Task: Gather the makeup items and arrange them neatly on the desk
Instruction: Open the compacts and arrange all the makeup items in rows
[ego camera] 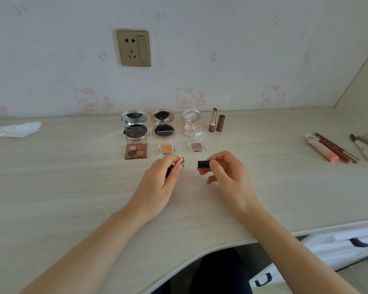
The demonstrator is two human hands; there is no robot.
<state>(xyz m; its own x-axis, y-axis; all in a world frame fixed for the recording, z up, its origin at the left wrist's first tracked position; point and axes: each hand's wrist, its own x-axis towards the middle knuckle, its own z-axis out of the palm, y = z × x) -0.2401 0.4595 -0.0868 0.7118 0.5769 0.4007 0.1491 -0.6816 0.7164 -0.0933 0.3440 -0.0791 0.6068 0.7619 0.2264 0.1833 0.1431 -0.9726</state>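
My left hand (162,179) grips a lipstick tube (180,161) with a rose-gold end, mostly hidden by my fingers. My right hand (225,172) pinches its black cap (203,164), a small gap apart from the tube. Behind them on the desk (72,187) stand three open compacts: a silver compact (134,124), a rose-gold compact (163,124) and a pink compact (191,123). In front of those lie a four-pan eyeshadow palette (135,150), an orange single shadow (166,148) and a pink glitter shadow (197,146). An uncapped brown lipstick (212,119) stands beside its brown cap (220,123).
A crumpled white tissue (19,129) lies at the far left. Several lip tubes and pencils (329,148) and brushes (365,143) lie at the right. A wall socket (133,47) sits above the desk. The curved desk edge (200,253) runs near my body.
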